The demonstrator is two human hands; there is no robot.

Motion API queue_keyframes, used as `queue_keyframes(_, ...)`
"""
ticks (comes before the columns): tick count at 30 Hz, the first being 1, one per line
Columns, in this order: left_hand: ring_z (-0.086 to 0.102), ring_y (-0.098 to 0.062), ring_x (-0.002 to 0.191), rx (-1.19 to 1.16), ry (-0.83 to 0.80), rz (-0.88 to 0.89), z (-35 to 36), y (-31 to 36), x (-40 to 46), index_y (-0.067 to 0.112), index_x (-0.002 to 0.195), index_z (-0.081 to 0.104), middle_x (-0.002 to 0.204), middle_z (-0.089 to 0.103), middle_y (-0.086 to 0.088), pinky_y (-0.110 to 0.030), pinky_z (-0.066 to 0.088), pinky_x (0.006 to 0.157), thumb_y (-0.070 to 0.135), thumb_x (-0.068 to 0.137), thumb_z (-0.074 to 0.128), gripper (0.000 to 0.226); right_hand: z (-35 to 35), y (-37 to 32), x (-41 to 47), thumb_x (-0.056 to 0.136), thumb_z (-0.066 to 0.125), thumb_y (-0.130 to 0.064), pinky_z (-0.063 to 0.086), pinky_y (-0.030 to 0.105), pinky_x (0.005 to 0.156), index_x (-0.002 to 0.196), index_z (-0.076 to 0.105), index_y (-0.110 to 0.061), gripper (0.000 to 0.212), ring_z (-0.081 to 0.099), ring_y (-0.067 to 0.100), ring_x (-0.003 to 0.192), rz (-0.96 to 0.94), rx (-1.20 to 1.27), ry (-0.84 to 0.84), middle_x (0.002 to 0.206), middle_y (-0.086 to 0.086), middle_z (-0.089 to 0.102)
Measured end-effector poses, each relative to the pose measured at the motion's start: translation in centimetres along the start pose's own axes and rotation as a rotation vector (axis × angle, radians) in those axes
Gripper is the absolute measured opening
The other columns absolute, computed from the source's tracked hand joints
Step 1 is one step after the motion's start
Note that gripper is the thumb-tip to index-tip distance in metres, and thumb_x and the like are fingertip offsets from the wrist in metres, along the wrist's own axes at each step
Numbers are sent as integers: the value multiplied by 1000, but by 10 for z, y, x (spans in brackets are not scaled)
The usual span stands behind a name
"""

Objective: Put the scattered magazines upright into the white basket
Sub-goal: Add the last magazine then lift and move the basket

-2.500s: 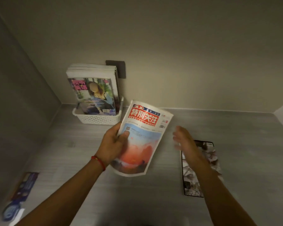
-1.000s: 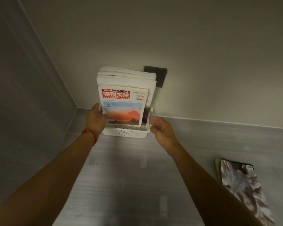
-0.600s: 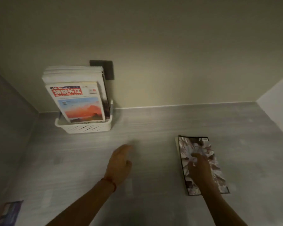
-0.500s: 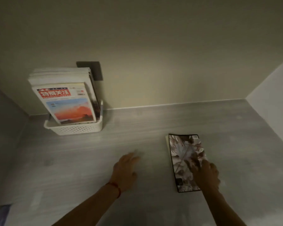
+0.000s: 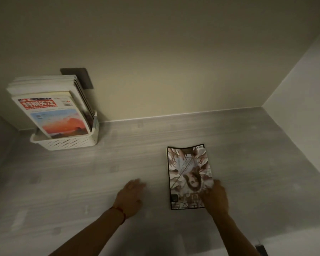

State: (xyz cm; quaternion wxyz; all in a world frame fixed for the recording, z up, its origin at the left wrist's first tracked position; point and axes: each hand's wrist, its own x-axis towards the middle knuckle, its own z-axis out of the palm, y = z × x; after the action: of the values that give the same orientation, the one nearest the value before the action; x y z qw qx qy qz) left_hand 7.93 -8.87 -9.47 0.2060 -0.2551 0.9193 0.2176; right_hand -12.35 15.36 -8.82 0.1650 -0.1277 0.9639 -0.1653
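Right hand (image 5: 215, 197) on magazine (image 5: 188, 174) near corner; left hand (image 5: 130, 197) flat.

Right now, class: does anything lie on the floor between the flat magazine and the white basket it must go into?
Nothing visible does. The flat magazine lies under the right hand; bare grey floor runs from it to the basket. The left hand hovers nearer the camera, off that line.

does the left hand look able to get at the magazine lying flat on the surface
Probably yes. The left hand hovers beside the magazine with only bare surface between them; the right hand covers just its near right corner.
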Motion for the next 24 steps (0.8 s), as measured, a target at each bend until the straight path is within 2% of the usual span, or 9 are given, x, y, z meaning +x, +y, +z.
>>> queue_keyframes(3,16,-19,151,-190,148,16,-15,15,-3,31,152,30,164,18,0,-28,21,122,19,90,55,68,-20,5,-6,86,69,-24,53,16,53,115,55,-31,33,69,2,70,-163,391,-63,90,-8,69)
queue_keyframes(5,23,-21,149,-250,283,64,-35,27,-6,27,151,33,162,24,-4,-26,21,120,18,90,58,67,-41,-2,-7,90,67,-27,49,7,58,109,58,-44,28,66,-9,81,-314,484,-58,96,-14,72)
queue_keyframes(7,27,-23,147,-242,469,153,-59,42,-8,23,152,33,161,28,-6,-24,21,118,18,89,60,69,-67,-17,-4,90,69,-22,49,5,64,105,64,-51,33,67,-9,85,-474,511,-61,98,-21,73)
queue_keyframes(10,24,-31,148,-71,678,316,-98,62,-11,21,156,21,162,22,-15,-37,24,121,31,87,66,82,-109,-56,6,86,74,-21,57,23,63,91,74,-44,24,71,2,73,-597,496,-45,85,-16,75)
queue_keyframes(14,15,-41,150,279,809,225,-136,66,-22,26,157,8,161,20,-20,-60,18,120,60,81,58,97,-151,-116,9,81,77,-32,60,38,62,95,77,-31,14,72,14,64,-786,435,-134,78,-8,76)
queue_keyframes(17,47,-30,133,120,762,219,-151,49,-30,34,150,29,143,51,-7,-51,38,111,52,88,55,69,-163,-156,6,79,79,-36,58,31,53,85,77,-32,8,67,8,55,-855,425,-223,70,-11,74)
queue_keyframes(19,65,-19,103,-148,686,229,-161,30,-34,38,125,49,112,69,4,-38,54,88,42,93,55,32,-159,-179,3,75,82,-38,51,28,48,75,75,-35,8,61,8,48,-859,477,-222,61,-10,70)
queue_keyframes(22,67,-15,83,-415,530,263,-168,4,-44,29,103,52,90,70,6,-39,56,75,38,99,50,11,-145,-214,0,73,82,-42,56,37,59,87,76,-29,20,70,19,64,-818,588,-147,73,-5,75)
queue_keyframes(24,67,-16,81,-516,542,242,-168,-12,-53,28,102,52,88,69,5,-41,57,74,36,100,48,8,-130,-229,0,75,77,-50,56,28,69,101,71,-32,33,69,7,77,-811,543,-10,87,-11,75)
